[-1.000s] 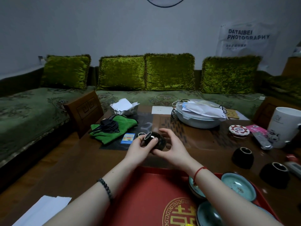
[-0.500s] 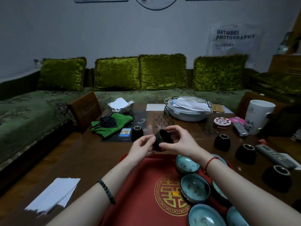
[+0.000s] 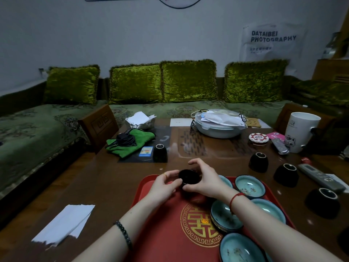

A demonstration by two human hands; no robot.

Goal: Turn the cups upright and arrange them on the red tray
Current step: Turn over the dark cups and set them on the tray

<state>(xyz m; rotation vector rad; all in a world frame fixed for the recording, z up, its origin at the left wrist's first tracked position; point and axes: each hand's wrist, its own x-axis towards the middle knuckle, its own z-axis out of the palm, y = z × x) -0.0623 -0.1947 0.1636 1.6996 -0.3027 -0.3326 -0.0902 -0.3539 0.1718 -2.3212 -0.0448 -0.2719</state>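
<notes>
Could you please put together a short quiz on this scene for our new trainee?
1. True or false: the white mug stands on the red tray.
2. What do the left hand and right hand hold together? A a teapot; B a black cup; C a spoon.
3. Fill in: the upright cups on the tray are ____ inside.
Key: 1 false; 2 B; 3 teal.
</notes>
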